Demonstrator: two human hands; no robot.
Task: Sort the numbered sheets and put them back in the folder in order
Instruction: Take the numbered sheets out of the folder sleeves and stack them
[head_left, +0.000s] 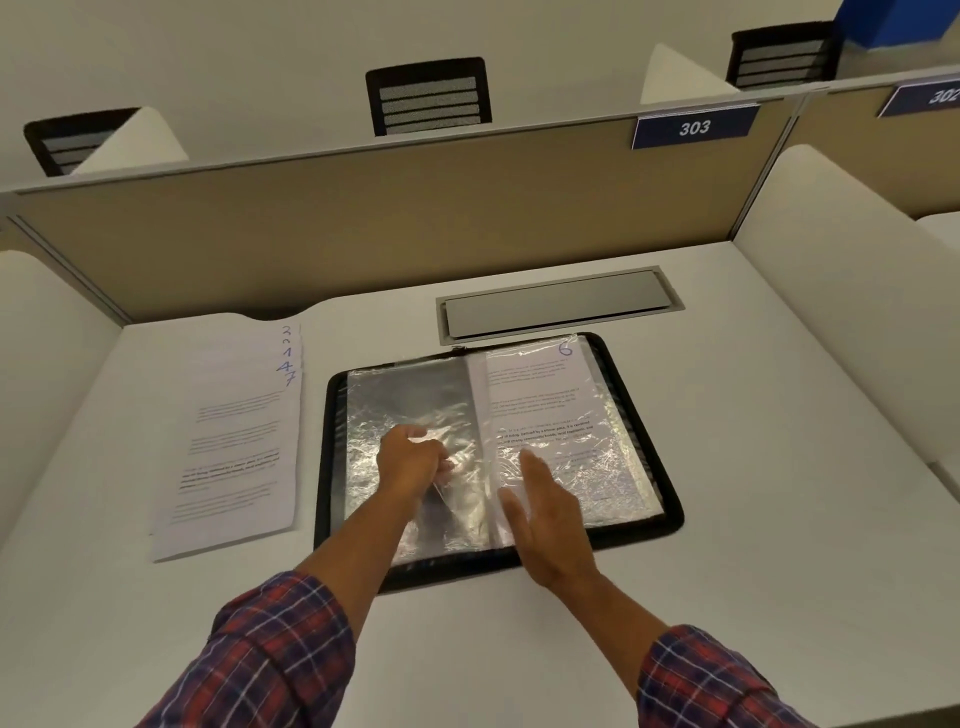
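A black zip folder (667, 499) lies open on the white desk, its clear plastic sleeves spread both ways. The right-hand sleeve holds a printed sheet marked 6 (545, 405). The left-hand sleeve (384, 395) looks empty and crinkled. My left hand (410, 460) rests on that left sleeve with the fingers curled, pinching the plastic near the spine. My right hand (545, 519) lies flat with fingers apart over the lower part of the sheet marked 6. A fanned stack of loose sheets (234, 441) lies left of the folder, with handwritten numbers 1, 4 and 7 readable at the top right corners.
A grey cable hatch (561, 306) is set in the desk just behind the folder. A tan partition (363, 223) with a sign reading 303 closes the back. White side dividers stand left and right. Black chairs show beyond the partition.
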